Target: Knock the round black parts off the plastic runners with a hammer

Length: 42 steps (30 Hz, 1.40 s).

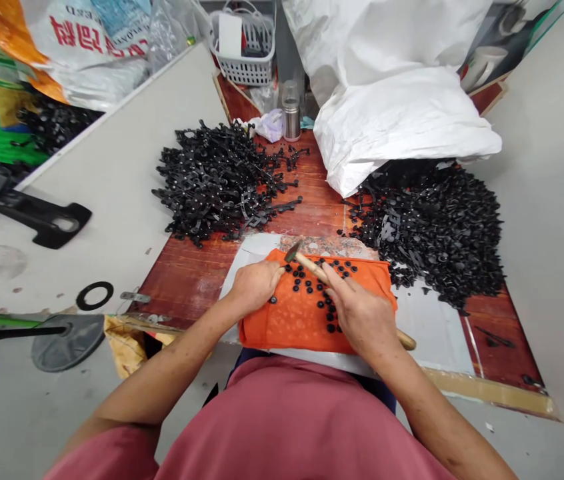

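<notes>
My right hand (366,313) is wrapped round the wooden handle of a small hammer (315,268). The handle's end sticks out behind my wrist, and the dark metal head lies over the far left part of an orange cloth pad (292,325). Beside the hammer head, my left hand (258,287) is closed with its fingertips pinched at the pad's left side. What they pinch is hidden. Small round black caps (309,289) lie scattered on the pad, several of them under and beside my right hand.
A heap of black strap-like pieces (212,180) lies at the left, another heap of black parts (432,227) at the right. A white sack (402,120) leans over the right heap. Behind stand a steel flask (291,117) and a basket (247,69). Pale partitions (127,167) flank the table.
</notes>
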Motion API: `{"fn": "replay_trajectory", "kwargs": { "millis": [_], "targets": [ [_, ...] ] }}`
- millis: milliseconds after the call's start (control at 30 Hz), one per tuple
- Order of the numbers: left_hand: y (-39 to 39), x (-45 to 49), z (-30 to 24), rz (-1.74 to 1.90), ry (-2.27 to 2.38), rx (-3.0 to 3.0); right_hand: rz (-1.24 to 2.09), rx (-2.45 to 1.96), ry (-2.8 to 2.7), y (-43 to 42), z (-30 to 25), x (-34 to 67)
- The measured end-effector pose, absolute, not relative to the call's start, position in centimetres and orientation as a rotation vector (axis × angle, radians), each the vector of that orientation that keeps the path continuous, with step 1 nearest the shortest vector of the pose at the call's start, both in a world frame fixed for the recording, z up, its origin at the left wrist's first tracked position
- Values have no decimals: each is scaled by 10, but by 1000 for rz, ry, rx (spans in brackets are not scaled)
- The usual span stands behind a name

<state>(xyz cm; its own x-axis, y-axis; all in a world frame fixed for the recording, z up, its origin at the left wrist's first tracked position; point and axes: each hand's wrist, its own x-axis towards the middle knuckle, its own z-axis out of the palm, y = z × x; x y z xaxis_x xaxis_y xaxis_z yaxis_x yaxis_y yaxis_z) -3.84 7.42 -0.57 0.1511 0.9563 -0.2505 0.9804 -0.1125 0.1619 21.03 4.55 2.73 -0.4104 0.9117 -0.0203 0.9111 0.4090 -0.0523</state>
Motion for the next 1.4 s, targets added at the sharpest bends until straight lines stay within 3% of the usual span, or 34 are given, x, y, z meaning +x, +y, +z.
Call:
{"fn": "replay_trajectory", "kwargs": {
  "millis": [367,667,833,1000,1100,1233,1400],
  "targets": [
    [73,-37,-3,-156,1828,2088,-3,-1714,-2774,49,27,203],
    [76,-89,58,-102,1576,2548,-49,-1653,-2827,68,26,208],
    [89,-92,37,-108,1107,2671,-100,-1607,-2834,69,20,211],
    [98,-88,19,-213,1011,2556,-90,-1592,-2852,71,22,209],
    [92,-83,22,-17,1187,2368,-17,-1597,-2768,71,27,213],
    [84,-72,15,553,1521,1809,146,-1659,-2433,65,31,229],
    [96,-52,-11,891,1502,1118,279,-1725,-2311,53,25,250]
  ]
}}
